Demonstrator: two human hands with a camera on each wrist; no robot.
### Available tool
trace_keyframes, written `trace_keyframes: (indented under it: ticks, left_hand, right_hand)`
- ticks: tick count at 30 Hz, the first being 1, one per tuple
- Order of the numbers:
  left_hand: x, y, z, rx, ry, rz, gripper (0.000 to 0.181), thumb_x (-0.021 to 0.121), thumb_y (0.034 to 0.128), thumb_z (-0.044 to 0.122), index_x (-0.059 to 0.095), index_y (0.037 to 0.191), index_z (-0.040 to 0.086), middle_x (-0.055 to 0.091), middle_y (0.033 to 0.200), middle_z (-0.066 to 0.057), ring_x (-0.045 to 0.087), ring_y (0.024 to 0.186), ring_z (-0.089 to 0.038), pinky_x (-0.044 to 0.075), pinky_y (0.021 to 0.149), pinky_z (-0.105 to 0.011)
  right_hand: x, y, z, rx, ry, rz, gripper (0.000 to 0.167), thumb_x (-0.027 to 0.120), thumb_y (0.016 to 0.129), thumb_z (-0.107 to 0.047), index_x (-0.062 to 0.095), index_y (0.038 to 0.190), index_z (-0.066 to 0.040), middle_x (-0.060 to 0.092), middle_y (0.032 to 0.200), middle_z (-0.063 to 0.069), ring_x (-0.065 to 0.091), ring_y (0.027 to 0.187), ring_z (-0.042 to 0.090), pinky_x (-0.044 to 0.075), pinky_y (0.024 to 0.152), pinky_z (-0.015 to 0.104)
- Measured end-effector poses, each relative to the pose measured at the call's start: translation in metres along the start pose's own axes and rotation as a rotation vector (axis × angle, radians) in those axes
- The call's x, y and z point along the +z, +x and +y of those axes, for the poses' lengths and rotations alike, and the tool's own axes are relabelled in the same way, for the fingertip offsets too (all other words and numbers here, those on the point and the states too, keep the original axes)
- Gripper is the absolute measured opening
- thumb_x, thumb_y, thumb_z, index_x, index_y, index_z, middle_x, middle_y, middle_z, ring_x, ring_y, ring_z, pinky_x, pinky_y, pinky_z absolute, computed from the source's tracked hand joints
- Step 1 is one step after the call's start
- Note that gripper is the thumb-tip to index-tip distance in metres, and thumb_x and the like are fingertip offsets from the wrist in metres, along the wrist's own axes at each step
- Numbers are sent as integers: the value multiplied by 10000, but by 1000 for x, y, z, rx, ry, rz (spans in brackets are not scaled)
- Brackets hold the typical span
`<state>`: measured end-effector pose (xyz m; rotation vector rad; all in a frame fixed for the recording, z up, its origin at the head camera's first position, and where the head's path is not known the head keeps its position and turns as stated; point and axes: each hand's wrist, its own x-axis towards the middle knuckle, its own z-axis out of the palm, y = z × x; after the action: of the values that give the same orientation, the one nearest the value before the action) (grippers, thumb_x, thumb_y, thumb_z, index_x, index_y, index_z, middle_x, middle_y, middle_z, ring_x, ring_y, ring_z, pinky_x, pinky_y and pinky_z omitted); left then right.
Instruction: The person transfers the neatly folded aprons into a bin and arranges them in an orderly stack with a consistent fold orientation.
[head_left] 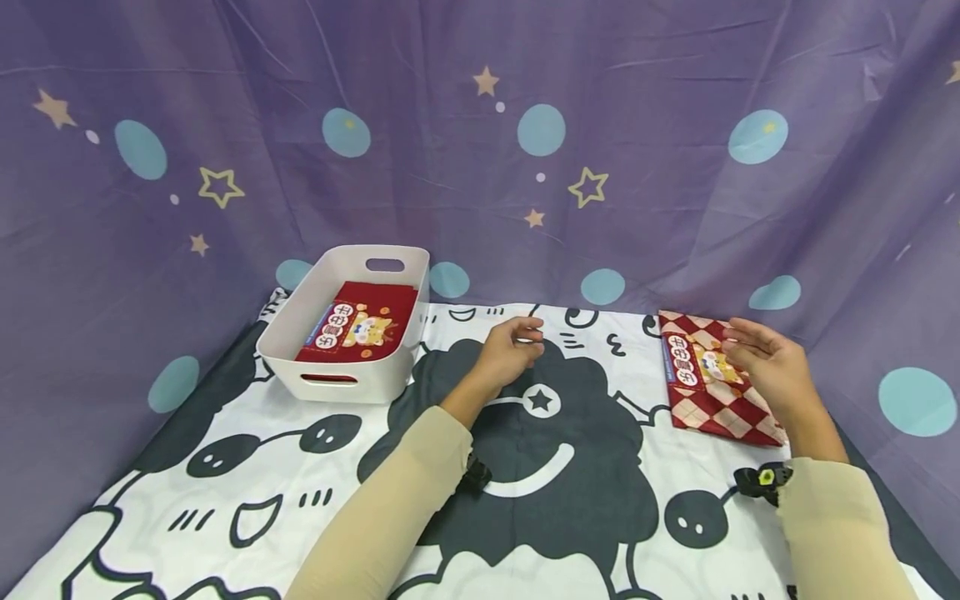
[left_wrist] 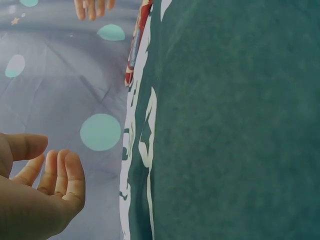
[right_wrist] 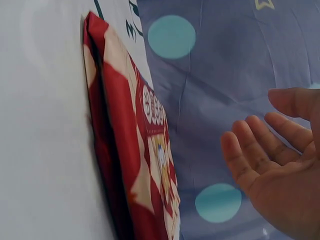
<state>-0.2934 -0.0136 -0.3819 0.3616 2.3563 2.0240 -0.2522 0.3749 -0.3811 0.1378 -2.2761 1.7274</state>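
Observation:
A flat red-and-cream checkered fabric packet (head_left: 727,417), with white lettering and a cartoon animal on its front, lies at the far right of the printed cloth. My right hand (head_left: 780,375) hovers over its right side, fingers loosely bent and nothing held. In the right wrist view a gap separates that hand (right_wrist: 280,185) from the packet (right_wrist: 117,85), whose folded layers show at the edge. Over the dark cloud print in the middle floats my left hand (head_left: 510,354); its fingers (left_wrist: 75,175) curve loosely around nothing. A plain red packet (head_left: 378,297) with similar lettering lies inside the white basket (head_left: 378,383).
The basket stands at the back left, near the purple curtain (head_left: 480,167) that hangs behind and along the sides. A black-and-white cartoon-print cloth (head_left: 247,575) covers the work surface.

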Motion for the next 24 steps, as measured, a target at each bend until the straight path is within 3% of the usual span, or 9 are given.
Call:
trace_keyframes:
  ticks: [5, 9, 13, 17, 20, 22, 24]
  left_hand:
    - [7, 3, -1, -16, 8, -17, 385, 673, 924, -48, 659, 1300, 32, 664, 1190, -211, 684, 899, -200, 562, 695, -280]
    - [14, 4, -1, -35, 11, -24, 390, 678, 924, -44, 665, 1302, 48, 668, 1193, -205, 700, 947, -278, 561, 695, -283]
    - [21, 5, -1, -40, 13, -23, 382, 680, 921, -48, 671, 1291, 44, 690, 1150, -171, 694, 899, -274, 556, 676, -278]
    - [29, 6, -3, -36, 18, -23, 378, 686, 908, -47, 678, 1277, 38, 703, 1111, -154, 656, 790, -175, 545, 641, -256]
    - [34, 7, -5, -42, 10, -31, 381, 682, 908, -52, 677, 1280, 29, 699, 1140, -186, 650, 779, -171, 534, 622, -248]
    - [38, 8, -7, -54, 11, -42, 383, 682, 912, -45, 674, 1286, 35, 693, 1175, -197, 674, 815, -215, 537, 627, -251]
    - [41, 9, -9, -71, 13, -58, 382, 682, 918, -35, 674, 1291, 48, 686, 1210, -203, 693, 881, -273, 546, 642, -260]
  right_hand:
    - [-13, -1, 6, 39, 2, 19, 365, 592, 1024, -52, 573, 1386, -89, 672, 1024, -240, 667, 858, -63, 545, 717, 124]
    - [-23, 0, 9, 103, 174, -7, 295, 551, 1026, -3, 627, 1228, -203, 714, 980, -173, 683, 838, -22, 568, 709, 163]
    - [-31, 0, 10, 171, 250, -27, 305, 544, 1025, 6, 651, 1109, -267, 728, 930, -153, 688, 825, 2, 581, 705, 192]
    - [-37, -1, 13, 209, 195, -35, 261, 567, 1032, -50, 648, 1094, -291, 718, 924, -176, 672, 824, -6, 581, 700, 197]
    - [-41, -2, 16, 236, 115, -59, 205, 585, 1036, -100, 625, 1146, -268, 696, 934, -207, 661, 836, -9, 581, 718, 199]
    - [-44, -2, 18, 249, 22, -78, 218, 574, 1044, -122, 598, 1252, -184, 670, 929, -251, 646, 847, -26, 583, 730, 203]
    - [-47, -3, 20, 262, -64, -95, 343, 553, 1053, -127, 530, 1383, -37, 633, 928, -289, 631, 853, -43, 588, 741, 216]
